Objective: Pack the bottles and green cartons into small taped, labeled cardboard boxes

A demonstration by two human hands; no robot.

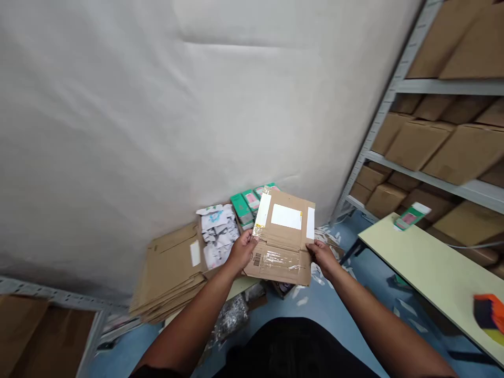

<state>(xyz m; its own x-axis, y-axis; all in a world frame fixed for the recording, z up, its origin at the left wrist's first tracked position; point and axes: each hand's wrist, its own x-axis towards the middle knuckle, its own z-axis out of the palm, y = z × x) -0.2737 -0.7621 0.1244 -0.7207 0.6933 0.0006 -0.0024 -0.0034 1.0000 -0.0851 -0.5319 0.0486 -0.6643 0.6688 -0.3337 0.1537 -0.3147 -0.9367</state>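
Note:
I hold a flat brown cardboard mailer box (282, 239) in front of me with both hands. It carries a white label on its upper flap, white strips at the sides, clear tape and a barcode on the lower part. My left hand (243, 251) grips its left edge. My right hand (322, 254) grips its right edge. Behind the box stand several green and pink product boxes (246, 206) and a bundle of white printed packets (217, 234).
A stack of flattened cardboard sheets (170, 273) lies at the left. A pale table (433, 270) at the right bears a green packet (409, 216) and an orange tape dispenser (488, 312). Metal shelving (397, 84) with cardboard cartons (464, 152) fills the right. Paper scraps litter the blue floor (315, 299).

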